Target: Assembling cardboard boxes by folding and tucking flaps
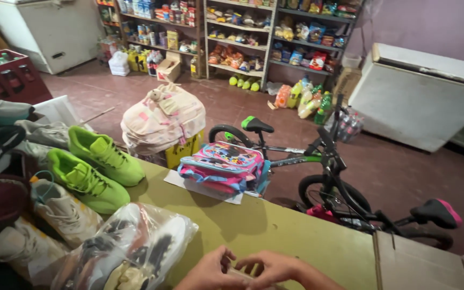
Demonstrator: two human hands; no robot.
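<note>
- A small pale object (241, 273) sits at the six o'clock edge of the view, on the olive-green worktop (275, 225), pinched between the two hands; it is mostly hidden, and what it is cannot be told.
- The left hand (209, 272) comes in from seven o'clock, its grip closed with the fingers curled onto the near end of the object.
- The right hand (275, 268) comes in from five o'clock, its grip closed too, thumb and fingers bent over the other end; the two hands touch each other over the object.
- Just beside the left hand, at nine o'clock from it, lies a clear plastic bag (127, 249) holding dark-and-white shoes.
- Beyond the bag, toward ten o'clock, a pair of neon-green sneakers (95, 166) lies side by side, with white sneakers (63, 209) just below them.
- At twelve o'clock from the hands, well apart from them at the far edge of the worktop, a pink-and-blue child's backpack (224, 166) lies on a white sheet.
- At three o'clock from the hands a flat brown cardboard box (425, 263) rests on the worktop's corner.
- Past the worktop, toward two o'clock, a black bicycle (328, 172) with a green-tipped saddle stands on the red tiled floor (404, 172).
- A beige backpack (162, 121) sits behind the worktop at eleven o'clock, on a yellow crate.
- Stocked shelves (237, 32) line the far wall at twelve o'clock, and a white chest freezer (420, 96) stands at two o'clock.
</note>
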